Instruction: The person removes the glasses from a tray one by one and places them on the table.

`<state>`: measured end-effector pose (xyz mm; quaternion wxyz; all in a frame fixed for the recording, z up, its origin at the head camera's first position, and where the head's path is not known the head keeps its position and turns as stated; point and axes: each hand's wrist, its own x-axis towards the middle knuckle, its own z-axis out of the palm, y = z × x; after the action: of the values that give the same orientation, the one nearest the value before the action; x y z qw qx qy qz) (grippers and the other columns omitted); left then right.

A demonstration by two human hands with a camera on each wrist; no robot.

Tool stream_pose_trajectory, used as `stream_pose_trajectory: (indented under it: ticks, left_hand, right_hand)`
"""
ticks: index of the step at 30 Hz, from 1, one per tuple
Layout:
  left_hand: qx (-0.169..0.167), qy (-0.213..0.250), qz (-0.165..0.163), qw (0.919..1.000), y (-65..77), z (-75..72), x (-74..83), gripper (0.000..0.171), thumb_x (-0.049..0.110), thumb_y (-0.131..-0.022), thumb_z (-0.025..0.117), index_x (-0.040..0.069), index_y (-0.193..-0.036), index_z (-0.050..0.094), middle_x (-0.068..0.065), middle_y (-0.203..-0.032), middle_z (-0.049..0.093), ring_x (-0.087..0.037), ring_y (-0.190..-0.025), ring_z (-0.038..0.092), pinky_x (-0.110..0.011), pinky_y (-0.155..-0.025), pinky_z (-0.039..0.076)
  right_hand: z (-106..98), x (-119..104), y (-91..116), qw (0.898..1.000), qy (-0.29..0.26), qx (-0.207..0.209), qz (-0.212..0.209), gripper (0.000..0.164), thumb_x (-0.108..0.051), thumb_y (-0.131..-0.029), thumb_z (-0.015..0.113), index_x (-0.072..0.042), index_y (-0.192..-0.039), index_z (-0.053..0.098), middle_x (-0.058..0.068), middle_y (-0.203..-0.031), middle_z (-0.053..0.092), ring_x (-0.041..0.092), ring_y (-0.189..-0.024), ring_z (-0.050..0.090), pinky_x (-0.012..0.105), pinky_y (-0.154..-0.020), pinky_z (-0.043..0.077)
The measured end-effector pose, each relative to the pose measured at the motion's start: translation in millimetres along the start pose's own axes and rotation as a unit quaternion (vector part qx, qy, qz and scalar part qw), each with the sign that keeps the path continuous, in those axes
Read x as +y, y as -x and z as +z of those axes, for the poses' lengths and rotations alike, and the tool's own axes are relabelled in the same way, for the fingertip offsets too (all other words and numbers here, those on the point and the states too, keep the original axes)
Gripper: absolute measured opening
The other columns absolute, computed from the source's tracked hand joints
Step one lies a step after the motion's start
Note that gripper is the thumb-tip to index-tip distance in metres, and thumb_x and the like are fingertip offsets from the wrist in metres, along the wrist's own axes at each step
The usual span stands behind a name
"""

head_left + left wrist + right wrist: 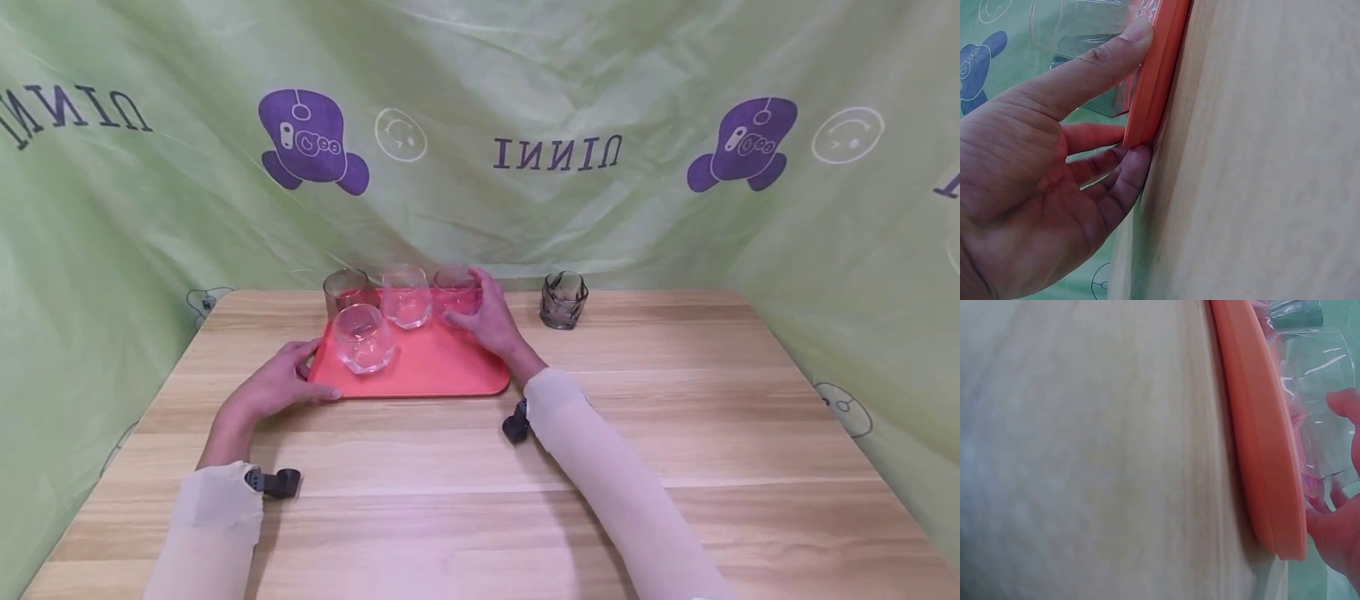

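A red tray [442, 371] lies on the table, with several drinking glasses on it. My left hand [281, 379] pinches the tray's left edge, thumb on top and fingertips under the rim in the left wrist view. At the back right of the tray, my right hand [491, 317] holds a clear glass [454, 293] between thumb and fingers. Beside it stands another clear glass [407, 298]. A faceted clear glass [364, 340] sits at the front left, partly in front of a brownish glass [345, 287]. All the glasses stand upright.
A dark grey faceted glass [564, 302] stands on the wooden table [480, 500], right of the tray. Green printed cloth [555, 83] hangs behind the table and along both its sides.
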<state>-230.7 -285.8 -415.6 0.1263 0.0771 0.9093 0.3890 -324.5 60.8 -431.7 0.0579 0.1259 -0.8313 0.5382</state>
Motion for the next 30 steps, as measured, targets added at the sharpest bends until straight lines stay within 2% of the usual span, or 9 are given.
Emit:
stream_pose_trajectory:
  ticks: [10,30]
  left_hand:
    - [0.001,0.001,-0.003,1.0000,0.6,-1.6,-0.3,0.107,0.036,-0.083,0.088,-0.005,-0.160,0.025,-0.025,-0.132,0.040,-0.031,-0.094,0.050,-0.037,-0.074,0.046]
    - [0.004,-0.002,0.014,0.9999,-1.8,1.8,-3.2,0.105,0.034,-0.083,0.089,-0.007,-0.158,0.028,-0.025,-0.131,0.041,-0.029,-0.090,0.050,-0.037,-0.072,0.046]
  right_hand:
    - [0.8,-0.4,-0.5,1.000,0.004,0.000,0.002,0.091,-0.018,-0.087,0.086,-0.008,-0.158,0.030,0.020,-0.149,0.038,0.032,-0.132,0.047,0.041,-0.110,0.039]
    - [4.9,-1.0,0.5,0.999,0.024,0.022,-0.012,0.087,-0.015,-0.088,0.085,-0.004,-0.156,0.033,0.020,-0.145,0.043,0.032,-0.126,0.051,0.040,-0.105,0.044]
